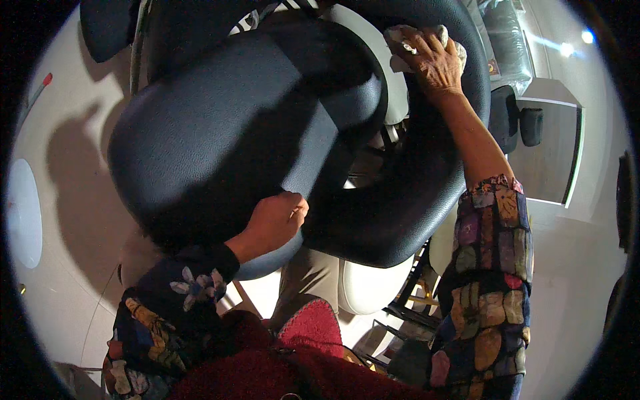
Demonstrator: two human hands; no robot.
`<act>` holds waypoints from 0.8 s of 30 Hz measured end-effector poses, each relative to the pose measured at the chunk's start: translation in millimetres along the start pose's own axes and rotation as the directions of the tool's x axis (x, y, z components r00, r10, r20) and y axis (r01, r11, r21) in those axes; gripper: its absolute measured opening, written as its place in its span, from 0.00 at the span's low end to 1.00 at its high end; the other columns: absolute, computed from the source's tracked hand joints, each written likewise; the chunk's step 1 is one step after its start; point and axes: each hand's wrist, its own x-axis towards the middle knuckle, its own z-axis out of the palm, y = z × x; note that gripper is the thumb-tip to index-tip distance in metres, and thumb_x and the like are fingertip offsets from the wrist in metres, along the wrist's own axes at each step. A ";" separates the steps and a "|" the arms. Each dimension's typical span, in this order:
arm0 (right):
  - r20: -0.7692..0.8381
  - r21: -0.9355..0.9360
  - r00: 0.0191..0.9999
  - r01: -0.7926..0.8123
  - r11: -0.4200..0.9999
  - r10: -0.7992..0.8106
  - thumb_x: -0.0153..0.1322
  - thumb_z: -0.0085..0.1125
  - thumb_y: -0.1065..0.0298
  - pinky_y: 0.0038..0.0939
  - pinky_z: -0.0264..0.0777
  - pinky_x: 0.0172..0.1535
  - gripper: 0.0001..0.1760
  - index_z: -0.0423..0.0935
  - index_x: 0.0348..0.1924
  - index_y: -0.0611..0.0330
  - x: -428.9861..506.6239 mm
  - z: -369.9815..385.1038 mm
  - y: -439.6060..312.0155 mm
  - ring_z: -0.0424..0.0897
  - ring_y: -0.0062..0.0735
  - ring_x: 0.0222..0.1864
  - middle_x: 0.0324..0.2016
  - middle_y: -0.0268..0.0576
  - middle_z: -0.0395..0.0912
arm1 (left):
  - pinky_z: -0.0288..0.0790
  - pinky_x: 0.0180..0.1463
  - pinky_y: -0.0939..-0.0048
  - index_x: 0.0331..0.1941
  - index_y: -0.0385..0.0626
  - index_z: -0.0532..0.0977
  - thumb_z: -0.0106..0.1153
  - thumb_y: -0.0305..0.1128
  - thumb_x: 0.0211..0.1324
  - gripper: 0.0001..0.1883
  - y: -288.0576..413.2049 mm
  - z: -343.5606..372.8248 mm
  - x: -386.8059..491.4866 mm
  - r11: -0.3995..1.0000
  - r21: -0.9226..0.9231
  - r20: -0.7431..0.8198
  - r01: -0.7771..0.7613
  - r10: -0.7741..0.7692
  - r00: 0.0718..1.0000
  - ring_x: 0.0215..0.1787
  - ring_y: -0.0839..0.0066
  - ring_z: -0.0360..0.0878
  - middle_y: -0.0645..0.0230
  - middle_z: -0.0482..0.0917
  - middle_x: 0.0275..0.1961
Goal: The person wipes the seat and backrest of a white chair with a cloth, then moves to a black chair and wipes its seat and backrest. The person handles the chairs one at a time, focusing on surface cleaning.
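Observation:
A black leather-look chair with a padded seat (215, 130) and a curved backrest (430, 200) lies tilted before me. My right hand (435, 62) presses a crumpled whitish cloth (400, 37) against the upper part of the curved backrest. The fingers spread over the cloth, which sticks out on both sides of them. My left hand (272, 220) rests with curled fingers on the near side of the chair, close to the gap between seat and backrest. Whether anything is inside those fingers is hidden.
Pale seats, one white seat (375, 285) among them, and dark metal frames (415, 315) stand below and behind the chair. A plastic-wrapped item (507, 45) is at upper right, near a grey-topped table (545, 150). A round white disc (25, 215) lies at far left.

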 end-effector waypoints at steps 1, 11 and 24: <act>0.043 -0.040 0.999 -0.029 0.999 0.031 0.72 0.61 0.57 0.47 0.68 0.61 0.17 0.86 0.53 0.37 1.1 3.1 0.0 0.73 0.34 0.62 0.61 0.29 0.77 | 0.77 0.41 0.55 0.37 0.43 0.81 0.58 0.30 0.65 0.05 1.6 0.5 0.5 0.999 0.036 0.009 -0.006 0.005 1.000 0.38 0.52 0.86 0.49 0.84 0.36; 0.740 -0.040 0.668 0.169 0.985 -0.085 0.76 0.56 0.53 0.51 0.56 0.69 0.26 0.76 0.69 0.36 -55.0 -39.4 -95.9 0.71 0.41 0.67 0.62 0.37 0.77 | 0.78 0.40 0.56 0.42 0.41 0.81 0.58 0.34 0.69 0.09 0.7 1.5 -1.3 0.989 0.111 -0.058 -0.094 0.100 0.993 0.34 0.53 0.85 0.53 0.84 0.36; 0.851 0.461 0.436 -0.357 0.812 -0.292 0.71 0.64 0.45 0.54 0.63 0.65 0.31 0.78 0.66 0.42 -54.9 -142.6 -127.9 0.73 0.51 0.66 0.59 0.48 0.81 | 0.77 0.40 0.53 0.42 0.39 0.82 0.58 0.36 0.68 0.12 4.8 -4.1 -3.4 0.999 0.006 -0.049 -0.053 0.053 0.997 0.35 0.52 0.86 0.51 0.85 0.34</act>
